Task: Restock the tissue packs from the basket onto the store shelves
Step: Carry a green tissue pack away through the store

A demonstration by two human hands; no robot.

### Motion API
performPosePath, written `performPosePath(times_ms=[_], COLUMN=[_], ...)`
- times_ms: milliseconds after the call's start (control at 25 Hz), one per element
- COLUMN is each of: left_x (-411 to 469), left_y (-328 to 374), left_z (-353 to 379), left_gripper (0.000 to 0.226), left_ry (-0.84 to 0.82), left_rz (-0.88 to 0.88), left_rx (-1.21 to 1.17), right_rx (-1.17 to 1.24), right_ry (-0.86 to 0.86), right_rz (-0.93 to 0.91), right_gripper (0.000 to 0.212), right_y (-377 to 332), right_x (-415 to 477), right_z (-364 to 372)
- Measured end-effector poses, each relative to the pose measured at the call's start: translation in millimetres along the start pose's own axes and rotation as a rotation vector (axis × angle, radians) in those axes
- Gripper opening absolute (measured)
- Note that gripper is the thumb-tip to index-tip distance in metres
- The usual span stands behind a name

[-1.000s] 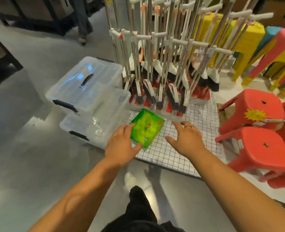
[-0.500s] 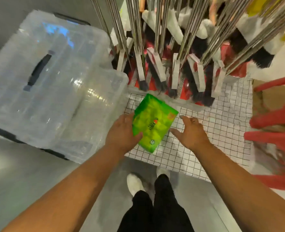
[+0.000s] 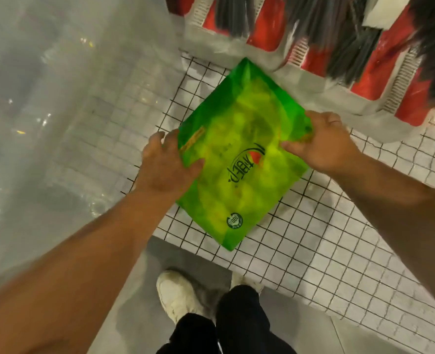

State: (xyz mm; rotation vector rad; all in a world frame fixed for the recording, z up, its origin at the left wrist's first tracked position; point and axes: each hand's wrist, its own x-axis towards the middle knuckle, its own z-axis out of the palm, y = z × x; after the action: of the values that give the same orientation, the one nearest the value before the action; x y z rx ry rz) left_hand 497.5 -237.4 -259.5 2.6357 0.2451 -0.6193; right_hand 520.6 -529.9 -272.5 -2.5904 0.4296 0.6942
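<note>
A green tissue pack [image 3: 239, 159] lies tilted on a white wire-grid platform [image 3: 338, 238], one corner pointing away from me. My left hand [image 3: 164, 166] grips the pack's left edge, thumb on top and fingers along the side. My right hand [image 3: 322, 143] grips its right edge, thumb pressed on the top face. Both hands hold the same pack between them. No basket or shelf is in view.
Clear plastic storage bins [image 3: 53, 111] stand close on the left of the platform. Red dustpans and black broom bristles [image 3: 338, 34] crowd the far edge behind the pack. My white shoes [image 3: 180, 297] stand on the grey floor below.
I have leaned in much closer. My right hand moved left from the grid onto the pack's right edge, so both hands now hold it.
</note>
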Motion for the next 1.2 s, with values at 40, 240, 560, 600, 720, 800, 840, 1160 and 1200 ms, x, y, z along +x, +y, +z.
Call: performPosePath(times_ms=[40,240,560,600,720,800,840,1160,1200], left_x=[4.3,-5.0,-19.3,-18.6,-8.7,-2.4,-0.2,-16.7,-22.1], left_y=[-10.2,-29.4,-35.1,-37.5,-43.8,-43.7,-43.1,-33.7,-30.4], left_z=[19.7,65.5,58.8,60.8,68.0,70.7,71.2,61.1,54.8], left_gripper=[0.083,0.094,0.096,0.098,0.102,0.095,0.09,0.085,0.089], left_ry=[0.017,0.075,0.019,0.07,0.083,0.033,0.014,-0.003,-0.01], left_rz=[-0.062,-0.1,0.064,0.004,-0.25,-0.372,-0.405,-0.308,-0.315], left_rx=[0.004,0.062,-0.011,-0.087,-0.545,-0.809,-0.899,-1.103,-1.084], right_rx=[-0.007,-0.101,0.172,0.207,0.486,0.587,0.59,0.771,0.842], right_ry=[0.004,0.096,-0.184,-0.182,-0.081,-0.148,-0.172,-0.077,-0.068], right_rz=[-0.009,0.031,0.335,0.34,0.282,0.181,0.136,0.119,0.112], right_gripper=[0.097,0.109,0.087,0.086,0.095,0.101,0.106,0.109,0.097], right_y=[8.4,28.2,79.6,80.5,66.3,52.6,50.0,66.8,70.0], right_x=[19.3,32.9,-65.5,-58.6,-22.3,-3.7,2.2,-18.8,-27.5], right_z=[12.1,40.6,43.8,38.2,29.4,39.2,45.9,45.6,41.1])
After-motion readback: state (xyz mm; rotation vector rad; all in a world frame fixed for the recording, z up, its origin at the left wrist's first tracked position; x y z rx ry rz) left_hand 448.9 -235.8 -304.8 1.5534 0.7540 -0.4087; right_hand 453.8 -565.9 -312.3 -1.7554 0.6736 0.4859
